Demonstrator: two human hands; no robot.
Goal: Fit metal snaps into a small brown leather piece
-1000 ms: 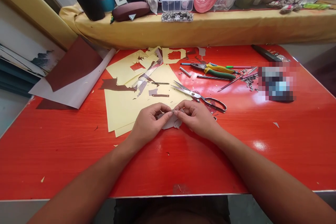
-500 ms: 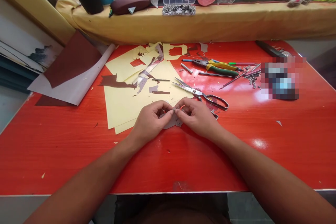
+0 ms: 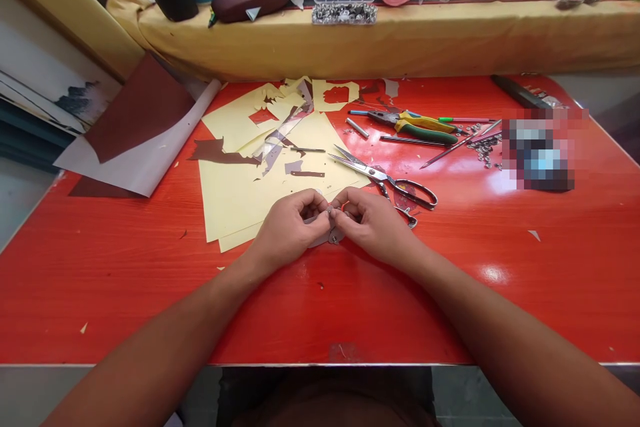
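My left hand [image 3: 291, 225] and my right hand [image 3: 374, 220] meet at the middle of the red table, thumbs and fingertips pinched together. Between them is a small grey cut piece [image 3: 320, 238], perhaps leather or sheet material, with a round metal snap [image 3: 334, 238] on its lower right part. Both hands are closed on this piece, and my fingers hide most of it. Just beyond my right hand lie scissors [image 3: 385, 177] with their blades apart. Yellow card sheets [image 3: 235, 203] lie beyond my left hand.
Pliers [image 3: 415, 127], pens and loose metal snaps [image 3: 485, 150] lie at the back right, beside a blurred-out object [image 3: 543, 153]. Brown sheet material [image 3: 140, 110] is at the left. A cloth-covered ledge [image 3: 425, 40] with boxes and jars runs along the back.
The grey piece has turned slightly in my fingers, and its snap has shifted a little to the left. Both hands keep their pinch. The view has tilted slightly.
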